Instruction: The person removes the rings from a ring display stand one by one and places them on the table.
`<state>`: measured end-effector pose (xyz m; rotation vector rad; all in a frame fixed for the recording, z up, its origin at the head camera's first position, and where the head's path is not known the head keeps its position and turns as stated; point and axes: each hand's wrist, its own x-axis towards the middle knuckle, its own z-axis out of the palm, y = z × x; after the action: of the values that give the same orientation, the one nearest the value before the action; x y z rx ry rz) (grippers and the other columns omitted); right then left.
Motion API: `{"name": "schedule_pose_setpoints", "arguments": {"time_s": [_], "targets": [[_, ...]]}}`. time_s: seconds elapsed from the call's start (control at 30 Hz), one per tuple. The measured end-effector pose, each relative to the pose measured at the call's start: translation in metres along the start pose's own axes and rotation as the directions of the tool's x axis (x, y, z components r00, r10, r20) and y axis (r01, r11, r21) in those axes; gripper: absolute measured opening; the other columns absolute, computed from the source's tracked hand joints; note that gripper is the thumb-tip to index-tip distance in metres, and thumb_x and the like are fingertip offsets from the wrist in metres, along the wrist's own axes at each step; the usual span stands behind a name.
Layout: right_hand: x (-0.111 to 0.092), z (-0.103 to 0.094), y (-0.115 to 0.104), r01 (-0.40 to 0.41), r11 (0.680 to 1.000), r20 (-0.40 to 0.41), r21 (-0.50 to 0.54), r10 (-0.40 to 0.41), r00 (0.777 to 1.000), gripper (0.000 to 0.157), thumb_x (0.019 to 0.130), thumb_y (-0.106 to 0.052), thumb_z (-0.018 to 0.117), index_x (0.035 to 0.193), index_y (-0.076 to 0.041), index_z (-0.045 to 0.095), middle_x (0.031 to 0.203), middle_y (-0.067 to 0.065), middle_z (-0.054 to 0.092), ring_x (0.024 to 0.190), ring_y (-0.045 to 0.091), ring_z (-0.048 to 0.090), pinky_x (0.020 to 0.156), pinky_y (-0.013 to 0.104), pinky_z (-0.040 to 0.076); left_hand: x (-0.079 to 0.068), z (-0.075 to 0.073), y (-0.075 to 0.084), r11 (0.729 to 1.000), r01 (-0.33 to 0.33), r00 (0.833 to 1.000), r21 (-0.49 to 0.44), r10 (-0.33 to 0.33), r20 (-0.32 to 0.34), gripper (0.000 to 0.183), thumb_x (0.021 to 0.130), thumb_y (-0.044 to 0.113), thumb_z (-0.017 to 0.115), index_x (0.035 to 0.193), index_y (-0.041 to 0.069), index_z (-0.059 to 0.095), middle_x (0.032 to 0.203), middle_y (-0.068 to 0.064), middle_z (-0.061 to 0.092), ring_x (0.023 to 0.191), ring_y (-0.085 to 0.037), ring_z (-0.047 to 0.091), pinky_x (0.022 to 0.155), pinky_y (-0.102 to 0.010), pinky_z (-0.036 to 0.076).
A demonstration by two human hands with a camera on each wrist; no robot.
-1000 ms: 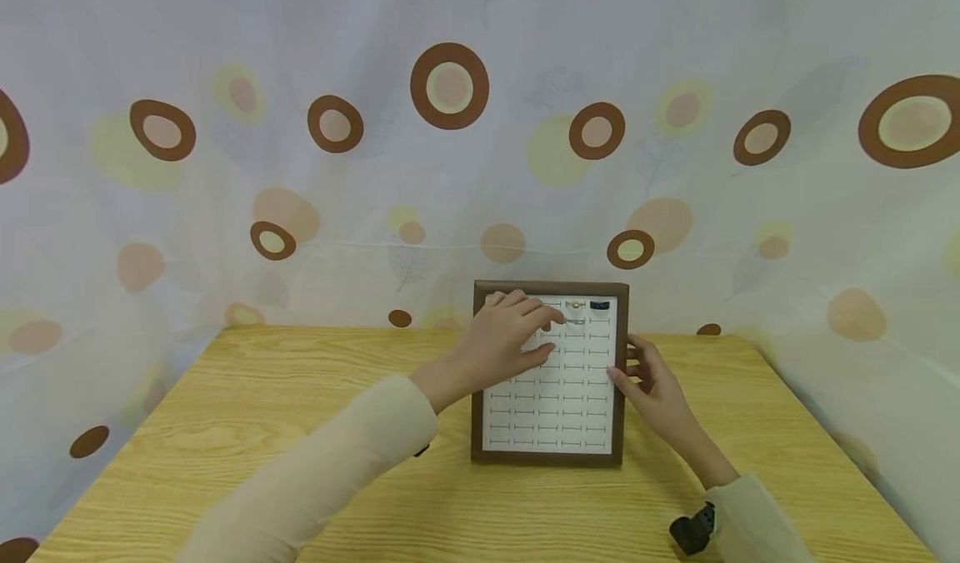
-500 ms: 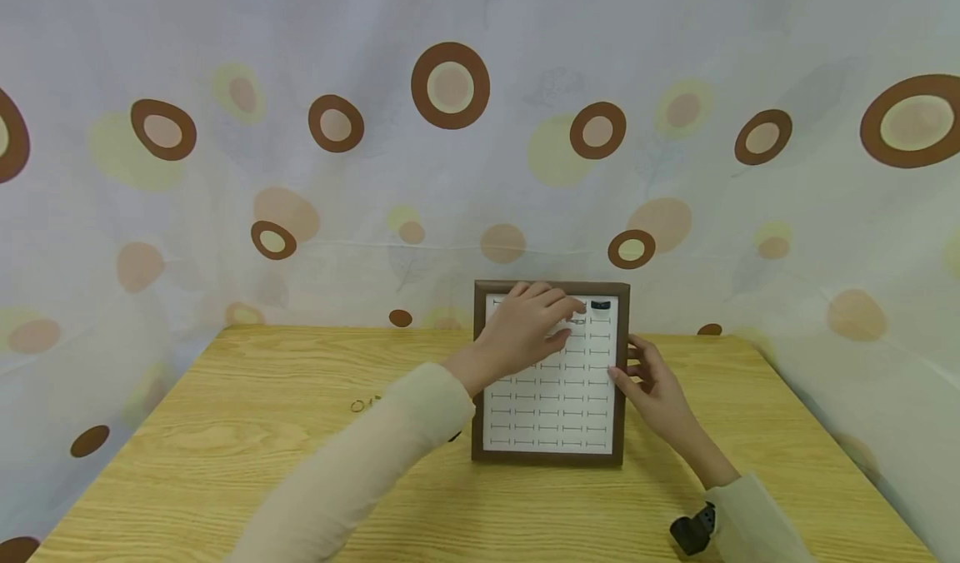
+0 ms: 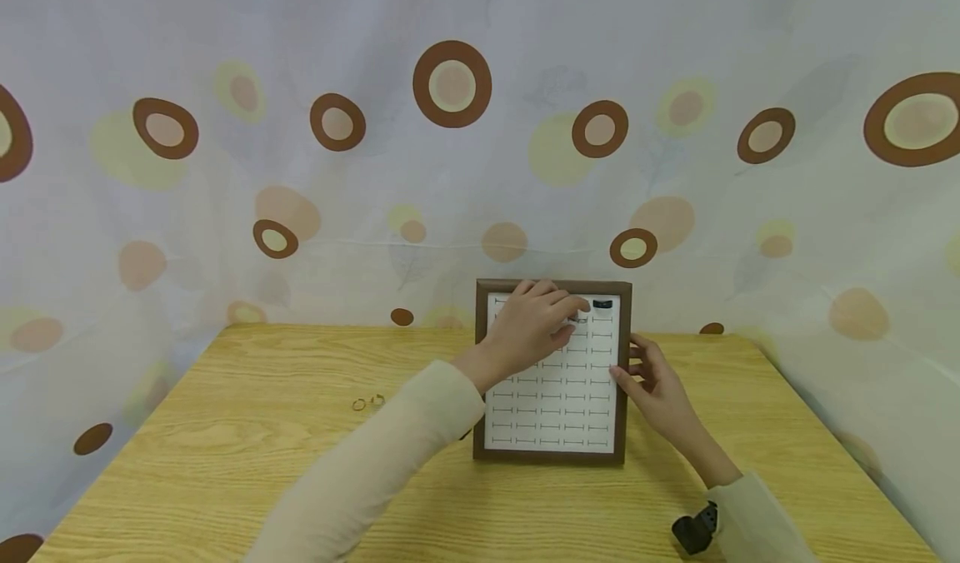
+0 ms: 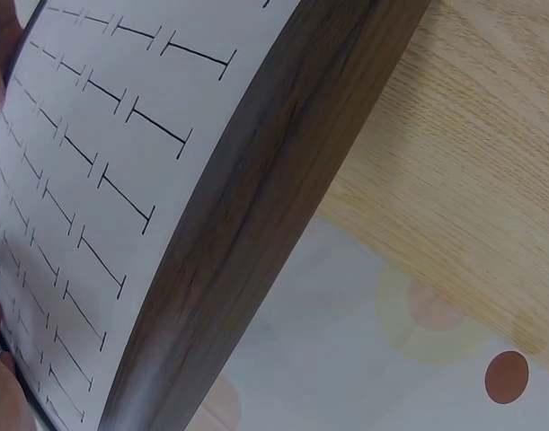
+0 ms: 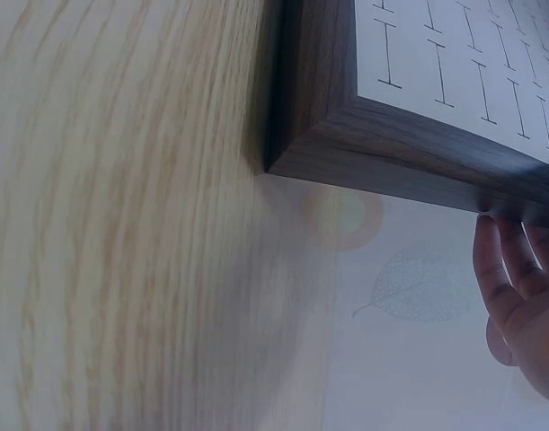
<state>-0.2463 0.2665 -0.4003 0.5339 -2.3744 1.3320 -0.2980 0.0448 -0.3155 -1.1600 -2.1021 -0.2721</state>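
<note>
A brown-framed ring display board [image 3: 551, 417], its white face marked with rows of short slits, stands on the table. My right hand [image 3: 660, 396] grips its right edge, thumb at the front and fingers on the side [image 5: 526, 292]. My left hand [image 3: 528, 321] reaches over the upper part, index fingertip at the top row and thumb apart below it. A silver ring [image 3: 577, 320] shows between that finger and thumb. The gold ring of the top row is hidden behind the left fingers. To the right sits a dark ring [image 3: 602, 304] in the corner slit.
Gold-coloured rings [image 3: 359, 405] lie on the wooden table [image 3: 225, 430] left of the board, close to the left sleeve [image 3: 390, 455]. Behind the table hangs a patterned curtain [image 3: 450, 171]. A black wrist device [image 3: 695, 530] is at the right cuff.
My left hand has moved right and slightly up along the board, covering the gold ring in the top row. The rings on the table have come into view. My right hand stays put.
</note>
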Motion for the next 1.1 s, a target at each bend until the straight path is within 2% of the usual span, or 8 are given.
{"name": "schedule_pose_setpoints", "arguments": {"time_s": [0.23,0.4,0.93,1.1], "targets": [[-0.0001,0.0003,0.0024,0.000,1.000,0.002,0.003,0.000,1.000,0.052,0.091,-0.014,0.054,0.137,-0.003,0.031,0.116,0.014,0.051,0.091,0.009,0.056,0.072,0.016,0.049,0.0014,0.0038,0.0007,0.999,0.023,0.999,-0.025,-0.024,-0.046,0.019,0.086,0.018,0.061,0.104,0.021,0.064,0.091,0.010,0.068,0.088,-0.009,0.056,0.079,-0.026,0.040],[0.0000,0.0000,0.0015,0.000,1.000,0.002,0.006,0.000,1.000,0.052,0.091,-0.014,0.054,0.137,-0.003,0.031,0.116,0.013,0.051,0.091,0.009,0.056,0.072,0.016,0.048,0.0023,0.0042,0.0009,0.998,0.036,0.998,-0.052,-0.039,-0.056,0.019,0.085,0.017,0.062,0.103,0.021,0.064,0.086,0.011,0.067,0.086,-0.009,0.056,0.080,-0.027,0.040],[0.0002,0.0007,0.0001,-0.003,1.000,0.000,0.000,0.003,1.000,0.052,0.091,-0.013,0.054,0.137,-0.003,0.031,0.115,0.015,0.051,0.091,0.007,0.056,0.073,0.015,0.048,0.0031,-0.0021,-0.0002,0.993,0.047,0.999,-0.111,-0.048,0.001,0.022,0.084,0.016,0.063,0.105,0.021,0.064,0.084,0.012,0.065,0.089,-0.008,0.054,0.084,-0.029,0.040],[-0.0002,0.0002,0.0001,-0.010,1.000,0.000,-0.008,0.010,1.000,0.052,0.092,-0.014,0.054,0.137,-0.003,0.031,0.116,0.015,0.051,0.091,0.008,0.056,0.073,0.015,0.048,0.0028,-0.0027,-0.0019,0.992,0.041,0.999,-0.119,-0.040,0.012,0.021,0.084,0.016,0.064,0.104,0.022,0.064,0.085,0.012,0.066,0.089,-0.007,0.053,0.079,-0.026,0.038]]}}
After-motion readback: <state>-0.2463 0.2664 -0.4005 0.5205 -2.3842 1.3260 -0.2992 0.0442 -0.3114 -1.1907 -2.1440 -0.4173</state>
